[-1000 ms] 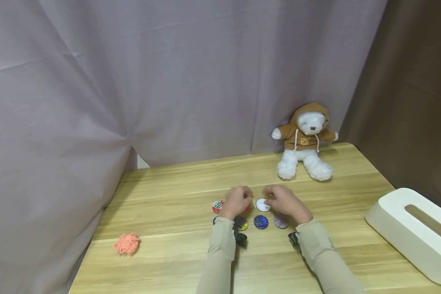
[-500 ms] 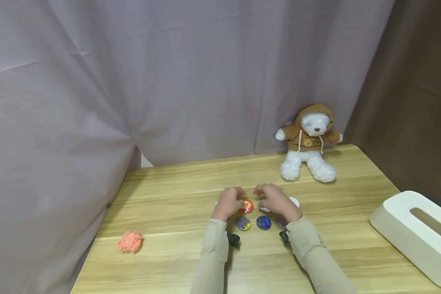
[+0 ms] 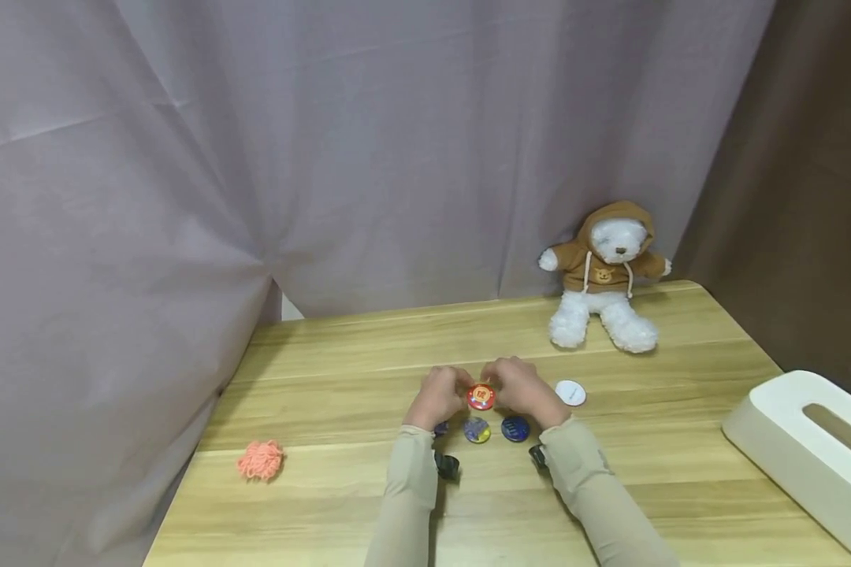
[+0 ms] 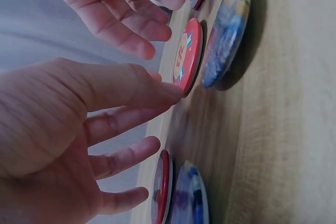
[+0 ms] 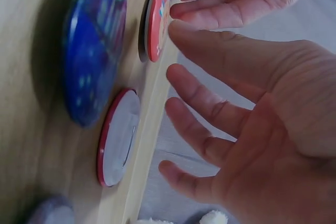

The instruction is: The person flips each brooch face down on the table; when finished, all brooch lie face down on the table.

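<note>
Both hands meet over a red badge (image 3: 481, 397) that lies flat near the middle of the tabletop (image 3: 369, 488), a little toward its far edge. The left hand (image 3: 440, 394) has its fingers loosely spread and nearly straight, and in the left wrist view its thumb tip rests against the rim of the red badge; the right hand (image 3: 521, 388) is likewise relaxed and spread, a fingertip right at the badge's other side — whether it truly touches is hard to tell from these angles. Neither hand curls around anything. Just nearer the front edge lie a yellow-and-blue badge (image 3: 477, 430) and a dark blue badge (image 3: 515, 428), side by side and close to the red one. A white badge (image 3: 570, 392) sits apart, to the right of the right hand. Another badge peeks out under the left wrist, mostly hidden. Toward the far right corner a plush bear (image 3: 603, 276) in a brown hoodie sits upright against the curtain. A white tissue box (image 3: 801, 449) rests at the right edge, and an orange yarn tuft (image 3: 261, 460) lies near the left edge — well away from the hands.
</note>
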Motion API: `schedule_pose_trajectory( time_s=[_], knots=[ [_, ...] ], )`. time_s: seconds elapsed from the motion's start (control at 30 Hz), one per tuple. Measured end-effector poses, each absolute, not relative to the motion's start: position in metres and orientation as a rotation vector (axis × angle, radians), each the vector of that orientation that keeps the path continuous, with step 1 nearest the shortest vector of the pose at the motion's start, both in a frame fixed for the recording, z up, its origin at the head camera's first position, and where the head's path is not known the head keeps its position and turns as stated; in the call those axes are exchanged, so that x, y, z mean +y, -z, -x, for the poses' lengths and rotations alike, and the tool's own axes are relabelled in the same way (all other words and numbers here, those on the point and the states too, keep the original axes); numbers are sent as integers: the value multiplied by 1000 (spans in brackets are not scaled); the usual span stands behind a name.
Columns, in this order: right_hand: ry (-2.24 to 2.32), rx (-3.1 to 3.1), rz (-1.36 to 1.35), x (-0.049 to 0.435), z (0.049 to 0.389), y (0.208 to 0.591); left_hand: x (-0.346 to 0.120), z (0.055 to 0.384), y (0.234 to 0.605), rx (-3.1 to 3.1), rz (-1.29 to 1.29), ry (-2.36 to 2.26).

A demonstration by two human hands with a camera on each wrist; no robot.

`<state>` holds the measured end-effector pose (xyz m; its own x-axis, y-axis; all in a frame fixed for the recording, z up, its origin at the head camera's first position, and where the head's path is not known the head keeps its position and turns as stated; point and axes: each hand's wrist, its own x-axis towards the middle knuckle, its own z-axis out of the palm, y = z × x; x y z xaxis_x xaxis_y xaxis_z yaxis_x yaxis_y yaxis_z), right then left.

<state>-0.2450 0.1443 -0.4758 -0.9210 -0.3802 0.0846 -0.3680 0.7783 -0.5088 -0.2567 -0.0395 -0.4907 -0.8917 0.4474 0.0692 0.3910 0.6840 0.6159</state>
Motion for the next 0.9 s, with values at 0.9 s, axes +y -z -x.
schedule_pose_trajectory(
  time_s=[0.9],
  knots=[
    [768,2899,650,142,246,477,-46,260,489,2861,-718,-934]
  ],
)
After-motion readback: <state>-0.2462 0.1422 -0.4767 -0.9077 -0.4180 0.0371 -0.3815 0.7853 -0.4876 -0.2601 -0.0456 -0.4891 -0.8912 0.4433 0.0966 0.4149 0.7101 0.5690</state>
